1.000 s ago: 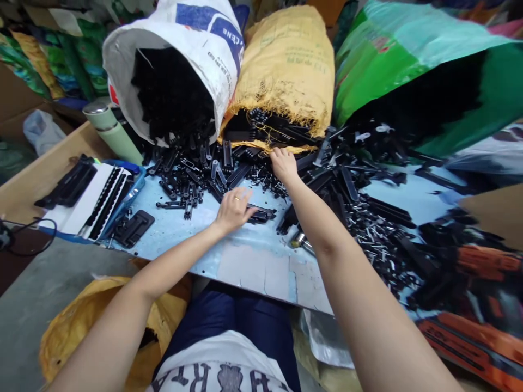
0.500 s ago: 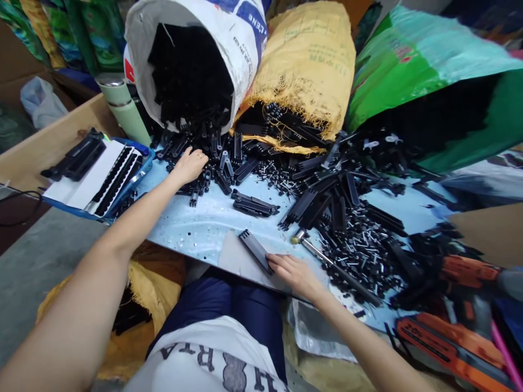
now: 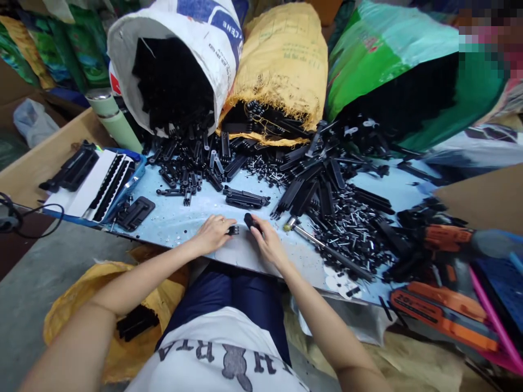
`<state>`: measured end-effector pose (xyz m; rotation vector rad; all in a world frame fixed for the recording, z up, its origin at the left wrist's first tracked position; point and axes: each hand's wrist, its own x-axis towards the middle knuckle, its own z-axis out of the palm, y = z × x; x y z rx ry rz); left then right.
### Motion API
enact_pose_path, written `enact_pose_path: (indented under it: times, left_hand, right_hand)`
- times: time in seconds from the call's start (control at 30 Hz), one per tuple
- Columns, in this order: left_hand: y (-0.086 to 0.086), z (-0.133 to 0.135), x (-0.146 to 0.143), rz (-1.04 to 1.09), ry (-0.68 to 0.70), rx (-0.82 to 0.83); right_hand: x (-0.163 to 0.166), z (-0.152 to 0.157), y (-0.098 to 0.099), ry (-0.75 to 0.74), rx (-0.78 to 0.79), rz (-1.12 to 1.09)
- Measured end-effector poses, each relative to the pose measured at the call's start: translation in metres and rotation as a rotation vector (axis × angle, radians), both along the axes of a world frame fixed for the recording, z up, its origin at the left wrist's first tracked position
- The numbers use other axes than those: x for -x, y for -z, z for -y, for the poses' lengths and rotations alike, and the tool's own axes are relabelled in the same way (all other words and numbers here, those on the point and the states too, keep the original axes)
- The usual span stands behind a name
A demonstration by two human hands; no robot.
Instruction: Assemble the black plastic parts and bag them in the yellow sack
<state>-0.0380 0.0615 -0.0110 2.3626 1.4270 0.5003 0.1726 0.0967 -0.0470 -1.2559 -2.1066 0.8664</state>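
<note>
Both my hands meet at the near edge of the light blue table (image 3: pixel 180 220). My left hand (image 3: pixel 213 233) is closed on a small black plastic piece (image 3: pixel 233 230) that sticks out past its fingertips. My right hand (image 3: pixel 265 242) grips a longer black plastic part (image 3: pixel 250 221) from the right, its end pointing at the small piece. The two parts are almost touching. A small stack of black strips (image 3: pixel 246 197) lies just beyond my hands.
A white sack (image 3: pixel 204 38), a yellow sack (image 3: pixel 286 60) and a green sack (image 3: pixel 388 65) spill black parts across the back. A hammer (image 3: pixel 322 245) lies right of my hands among loose pins. A blue tray (image 3: pixel 98 185) and green flask (image 3: pixel 112 120) stand left.
My left hand came back from the pile under the white sack with a small piece. My right hand lifted the long part off the table edge and brought it to meet the left.
</note>
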Motion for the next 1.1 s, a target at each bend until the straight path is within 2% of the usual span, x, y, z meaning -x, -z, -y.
enact_pose_path:
  times: [0.07, 0.13, 0.17, 0.23, 0.3, 0.43, 0.5, 0.6, 0.67, 0.8, 0.9, 1.0, 1.03, 1.1]
  left_hand:
    - [0.016, -0.004, -0.016, 0.244, -0.053, 0.014]
    - [0.025, -0.004, -0.034, 0.461, -0.094, 0.053]
    - [0.026, -0.002, -0.042, 0.540, -0.121, 0.072]
    - [0.022, 0.003, -0.052, 0.636, -0.176, 0.081]
    - [0.016, 0.007, -0.054, 0.653, -0.218, 0.048]
    - [0.008, 0.012, -0.050, 0.602, -0.197, 0.003]
    - [0.007, 0.014, -0.053, 0.619, -0.209, -0.027]
    - [0.006, 0.017, -0.066, 0.720, -0.331, -0.144]
    - [0.003, 0.018, -0.072, 0.775, -0.364, -0.227]
    - [-0.001, 0.013, -0.068, 0.748, -0.219, -0.244]
    - [0.008, 0.009, -0.065, 0.740, -0.263, -0.117]
    - [0.029, 0.016, -0.071, 0.794, -0.481, 0.086]
    - [0.035, 0.020, -0.074, 0.786, -0.554, 0.111]
    - [0.044, 0.027, -0.075, 0.652, -0.614, 0.039]
  right_hand:
    - [0.001, 0.003, -0.001, 0.096, 0.252, -0.261]
    - [0.003, 0.007, -0.003, 0.158, 0.477, -0.461]
    - [0.005, 0.009, -0.005, 0.178, 0.545, -0.530]
    - [0.004, 0.011, -0.008, 0.172, 0.572, -0.592]
    - [-0.002, 0.010, -0.011, 0.093, 0.506, -0.560]
    - [-0.020, 0.004, -0.018, -0.136, 0.249, -0.346]
    - [-0.022, 0.007, -0.021, -0.173, 0.143, -0.286]
    - [-0.012, 0.019, -0.022, -0.064, 0.073, -0.358]
    - [-0.004, 0.029, -0.020, 0.032, 0.048, -0.421]
    - [0.003, 0.038, -0.013, 0.059, 0.028, -0.426]
    - [-0.001, 0.030, -0.012, 0.025, 0.044, -0.365]
    - [-0.016, 0.012, -0.020, -0.082, 0.008, -0.116]
    - [-0.024, 0.003, -0.025, -0.092, -0.025, -0.014]
    - [-0.047, -0.018, -0.035, -0.015, -0.115, 0.140]
